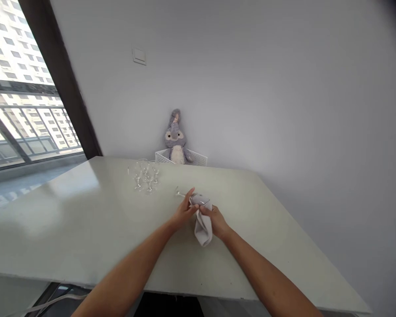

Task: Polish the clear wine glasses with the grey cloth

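Note:
Over the table's middle, my left hand (185, 210) is closed round the bowl of a stemmed glass (199, 200). The glass lies tilted on its side, its foot pointing left and its mouth toward my right hand (216, 220). A light grey cloth (203, 229) is pinched in my right hand at the glass's rim, and its loose end hangs down below. Part of the cloth seems to be inside or behind the clear bowl; I cannot tell which. Several clear stemmed glasses (148, 178) stand upright in a group to the left.
The pale table (102, 229) reaches toward a grey wall. Behind its far edge, a grey plush rabbit (175, 140) sits in a white perforated basket (198, 159). A window (26, 101) is at left, and a white cable (57, 299) runs below the near edge.

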{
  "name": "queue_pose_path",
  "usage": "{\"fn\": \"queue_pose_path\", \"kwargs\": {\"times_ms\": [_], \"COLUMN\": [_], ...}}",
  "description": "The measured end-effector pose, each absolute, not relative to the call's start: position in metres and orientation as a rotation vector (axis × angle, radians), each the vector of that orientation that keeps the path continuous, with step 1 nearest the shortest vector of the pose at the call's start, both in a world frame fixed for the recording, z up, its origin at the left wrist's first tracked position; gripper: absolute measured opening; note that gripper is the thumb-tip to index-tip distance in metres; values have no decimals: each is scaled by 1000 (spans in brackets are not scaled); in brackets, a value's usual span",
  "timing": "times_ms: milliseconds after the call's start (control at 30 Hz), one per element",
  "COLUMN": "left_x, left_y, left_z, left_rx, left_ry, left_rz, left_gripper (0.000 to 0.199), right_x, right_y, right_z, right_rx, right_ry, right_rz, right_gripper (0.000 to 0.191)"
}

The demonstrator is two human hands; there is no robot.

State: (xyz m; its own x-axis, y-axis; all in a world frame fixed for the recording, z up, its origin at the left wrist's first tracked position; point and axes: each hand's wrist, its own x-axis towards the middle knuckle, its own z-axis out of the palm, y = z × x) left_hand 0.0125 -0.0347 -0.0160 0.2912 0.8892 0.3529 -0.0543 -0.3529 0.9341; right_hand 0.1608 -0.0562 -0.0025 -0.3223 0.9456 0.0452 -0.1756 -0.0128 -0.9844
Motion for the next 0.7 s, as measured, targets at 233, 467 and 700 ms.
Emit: {"fn": "queue_pose_path", "kwargs": {"times_ms": [233,467,700], "left_x": [19,12,19], "left_y": [-31,-35,-42], "left_z": [-23,-18,-14], "left_rx": [1393,1493,1517], "left_ry": [627,962,752], "left_rz": [1273,1276,1240], "left_gripper": [60,42,53], "right_x": [170,156,159], "right_y": [-52,-70,-60], "right_z": [-2,0,5], "right_rx": [-825,-1025,-947], "right_ry": [-854,-1786,-1120], "right_rz": [1856,1041,1515], "right_gripper": [26,26,31]}}
